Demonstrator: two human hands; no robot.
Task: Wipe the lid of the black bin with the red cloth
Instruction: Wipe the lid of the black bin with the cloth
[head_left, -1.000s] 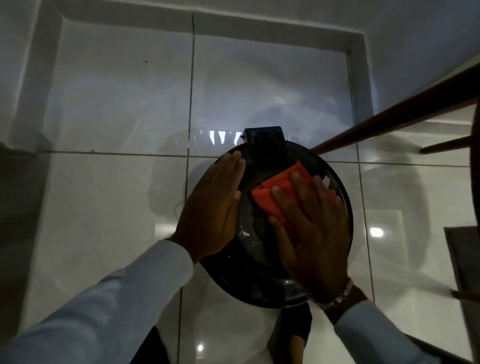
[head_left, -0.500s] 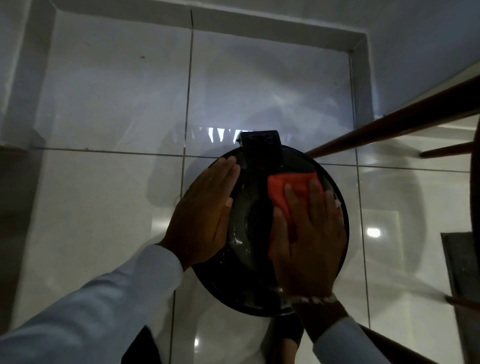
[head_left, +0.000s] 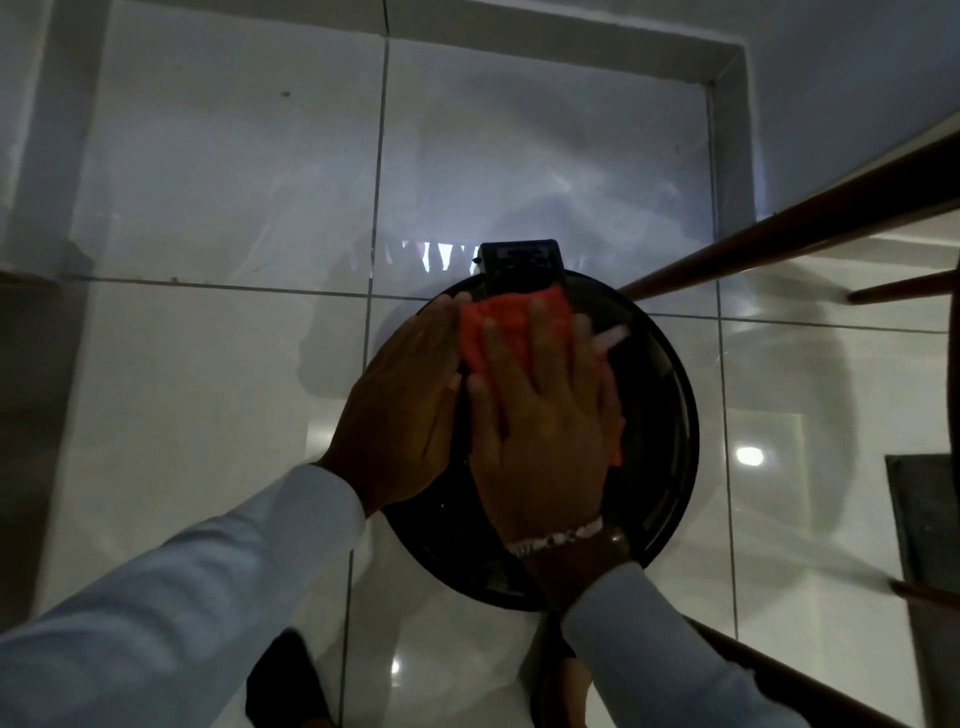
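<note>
Right hand (head_left: 545, 431), fingers spread flat, presses the red cloth (head_left: 511, 325) on the black lid (head_left: 660, 415); left hand (head_left: 400, 410) lies open, apparently steadying the lid.

Glossy white floor tiles (head_left: 208, 389) (reflecting a ceiling light), brown wooden chair legs (head_left: 779, 244), dark mat (head_left: 930, 519)

You'll find no readable text here (the black bin's hinge block (head_left: 519, 260) shows only blurred marks).

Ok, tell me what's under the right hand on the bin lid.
The red cloth lies flat under the right hand, pressed onto the black lid. The lid surface beneath them is covered.
</note>
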